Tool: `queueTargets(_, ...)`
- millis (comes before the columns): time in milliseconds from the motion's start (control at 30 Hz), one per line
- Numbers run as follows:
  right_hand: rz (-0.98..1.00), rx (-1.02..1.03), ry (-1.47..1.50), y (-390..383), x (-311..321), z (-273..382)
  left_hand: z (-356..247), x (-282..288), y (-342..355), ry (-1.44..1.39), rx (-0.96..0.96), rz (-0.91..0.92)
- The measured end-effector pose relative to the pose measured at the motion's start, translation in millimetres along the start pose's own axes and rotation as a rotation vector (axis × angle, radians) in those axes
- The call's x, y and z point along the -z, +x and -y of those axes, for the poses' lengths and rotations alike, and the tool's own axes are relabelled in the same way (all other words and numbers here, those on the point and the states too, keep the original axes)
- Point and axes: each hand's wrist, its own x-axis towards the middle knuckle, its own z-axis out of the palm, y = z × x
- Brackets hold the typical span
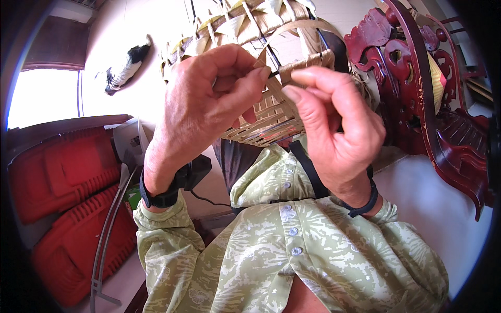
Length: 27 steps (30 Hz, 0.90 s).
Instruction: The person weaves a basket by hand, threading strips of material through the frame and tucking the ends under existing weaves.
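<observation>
A woven basket [269, 128] of tan strips sits in front of my body, its rim wound with pale strips and dark cord. My left hand [209, 91] is over the basket's near left side, thumb and forefinger pinched on a narrow tan strip [261, 57] that points upward. A short dark piece shows beside these fingertips. To the right, my right hand [342, 122] is closed, thumb and forefinger brought close together near the basket's upper edge. Whatever may be between those fingers is too small to make out.
A carved dark-red wooden chair [417, 78] stands at the right. Red ribbed plastic pieces [62, 167] are at the left, beside a thin metal frame [107, 235]. A black-and-white animal [127, 68] lies on the floor at the far left.
</observation>
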Motion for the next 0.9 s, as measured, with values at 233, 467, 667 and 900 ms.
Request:
queueTargets(233,0.279,-0.161,0.116,21.9,3.8,12.2,9.0,3.5,-1.4,-0.048,-0.117,0.051)
queueTargets(467,0.335,-0.317,0.179,29.5,8.7,10.8,9.7,7.0,-2.8,0.014,-0.118,0.104)
queueTargets(667,0.190,0.098,-0.031,33.2,3.7,5.5,7.2,8.8,-3.1,-0.008,-0.101,0.121)
queueTargets(900,0.120,0.118,-0.052,15.9,4.5,6.2,9.4,13.6,0.6,-0.038,-0.086,0.167)
